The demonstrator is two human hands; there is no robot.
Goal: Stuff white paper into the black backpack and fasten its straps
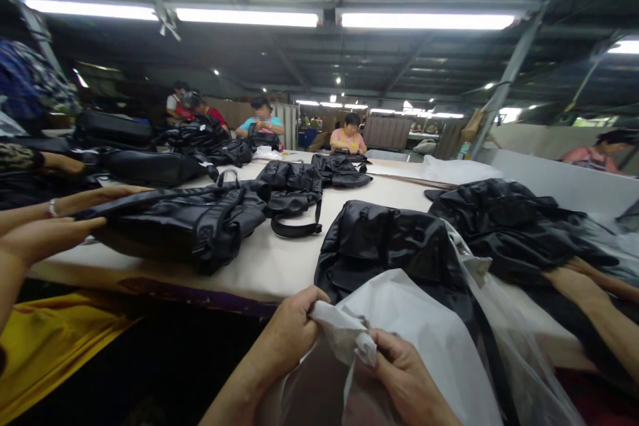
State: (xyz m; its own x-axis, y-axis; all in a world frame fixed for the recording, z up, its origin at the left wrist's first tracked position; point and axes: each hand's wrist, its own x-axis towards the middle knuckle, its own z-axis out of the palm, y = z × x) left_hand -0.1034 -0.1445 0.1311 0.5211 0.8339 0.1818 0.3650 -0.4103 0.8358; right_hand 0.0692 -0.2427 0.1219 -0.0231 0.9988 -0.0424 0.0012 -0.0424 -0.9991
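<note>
While pinching a bunched edge of thin, white, translucent plastic film [409,313] between thumb and fingers of the left grip [294,319], also pinching the same crumpled edge, slightly lower and to the right, in the right grip [402,366]. Cannot tell the number of layers caught. Judging by these paired pinches, probably busy with gathering or parting the film's edge; cannot tell which from this view. Just beyond, partly hidden behind the film, can see a black, glossy, soft-sided backpack [389,233] lying on the pale, flat tabletop [294,269]. Along its right side, can also see clear, wrinkled plastic sheeting [524,333]; cannot tell whether joined to the white film. Next, would seem to call for firm pinches on both sides, careful separation of the crumpled folds and gentle pulling, so as not to tear such thin material or drag the backpack. To the left, can see 2 co-worker's hands [64,236] supporting another black, strapped backpack [184,219]; to the right, 2 more by a slumped, shiny black bag [504,219].
</note>
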